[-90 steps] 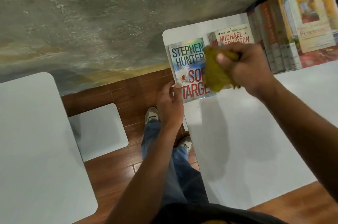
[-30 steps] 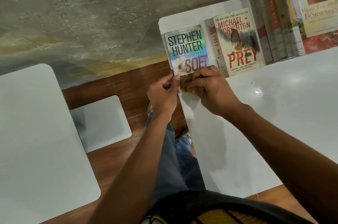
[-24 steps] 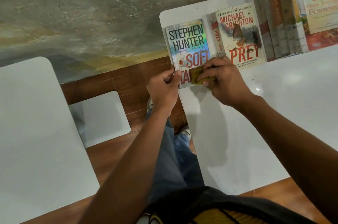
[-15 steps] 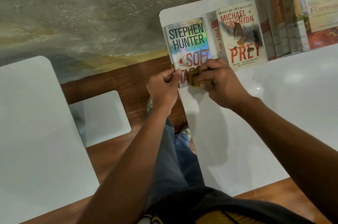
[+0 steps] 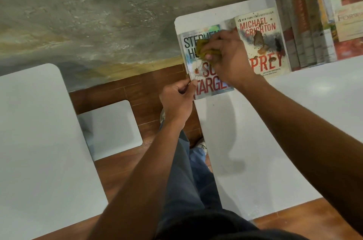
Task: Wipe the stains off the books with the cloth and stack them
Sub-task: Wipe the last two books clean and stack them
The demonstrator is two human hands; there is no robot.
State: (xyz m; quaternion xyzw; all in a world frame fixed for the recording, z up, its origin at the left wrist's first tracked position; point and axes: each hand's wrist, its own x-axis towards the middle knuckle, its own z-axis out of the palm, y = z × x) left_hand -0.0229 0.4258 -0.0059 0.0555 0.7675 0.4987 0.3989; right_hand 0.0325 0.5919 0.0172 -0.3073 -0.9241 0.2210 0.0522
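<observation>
Right hand (image 5: pixel 225 57) bunched around yellow cloth (image 5: pixel 202 48) atop the Hunter book (image 5: pixel 206 82), left hand (image 5: pixel 176 100) pinching its lower-left corner.

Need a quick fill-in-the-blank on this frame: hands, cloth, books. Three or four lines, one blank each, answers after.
1. The right hand presses the crumpled yellow-green cloth onto the glossy Stephen Hunter paperback, whose title ends in the red word ____.
2. The left hand pinches that paperback at its ____ edge.
3. The white Michael Crichton paperback beside it carries brown ____ on its cover.
4. Both paperbacks lie flat on the ____ table.

Missing words: TARGET; left; stains; white
</observation>
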